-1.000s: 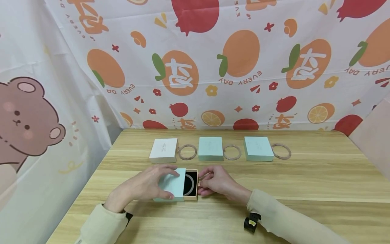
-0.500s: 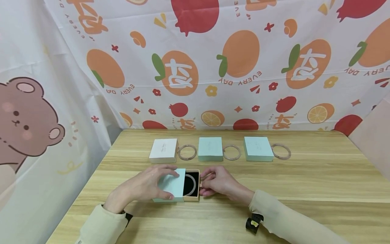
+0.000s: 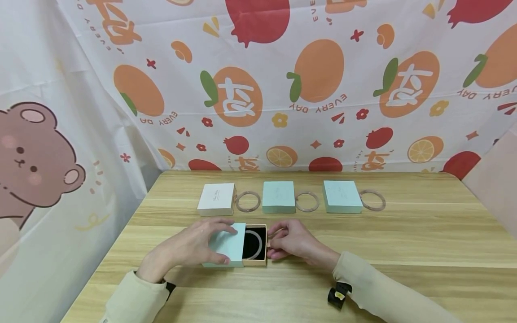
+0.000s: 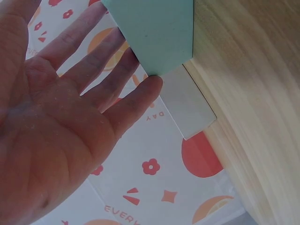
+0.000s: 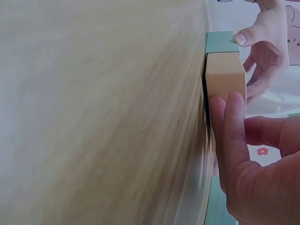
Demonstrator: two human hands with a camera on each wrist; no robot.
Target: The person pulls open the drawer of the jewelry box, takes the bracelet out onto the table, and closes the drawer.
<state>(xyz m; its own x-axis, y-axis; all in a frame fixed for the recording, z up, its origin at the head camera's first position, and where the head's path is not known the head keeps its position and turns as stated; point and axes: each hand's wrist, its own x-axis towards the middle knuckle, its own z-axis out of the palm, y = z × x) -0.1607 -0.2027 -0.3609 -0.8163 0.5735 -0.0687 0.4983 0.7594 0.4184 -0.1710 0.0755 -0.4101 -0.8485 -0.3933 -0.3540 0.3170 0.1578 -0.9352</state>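
Observation:
A mint-green jewelry box (image 3: 227,250) lies near the middle of the table, its inner drawer (image 3: 264,256) slid partly out to the right. Inside the drawer, on black lining, a translucent bangle (image 3: 260,244) shows in part; the sleeve covers the remainder. My left hand (image 3: 187,244) holds the sleeve from the left, thumb on the near side and fingers over the far part. At the drawer's right end my right hand (image 3: 292,242) pinches the small pull tab. In the right wrist view, two fingers lie against the tan drawer front (image 5: 226,75).
Along the back stand a white box (image 3: 216,197), a mint box (image 3: 279,196) and another mint box (image 3: 341,196). Right of each lies a bangle: the left one (image 3: 238,207), the middle one (image 3: 308,211) and the right one (image 3: 374,210). A fruit-print cloth (image 3: 282,112) hangs behind.
My right hand has moved slightly right, sliding the drawer farther out and exposing more of the bangle. The left hand and the sleeve have stayed nearly still.

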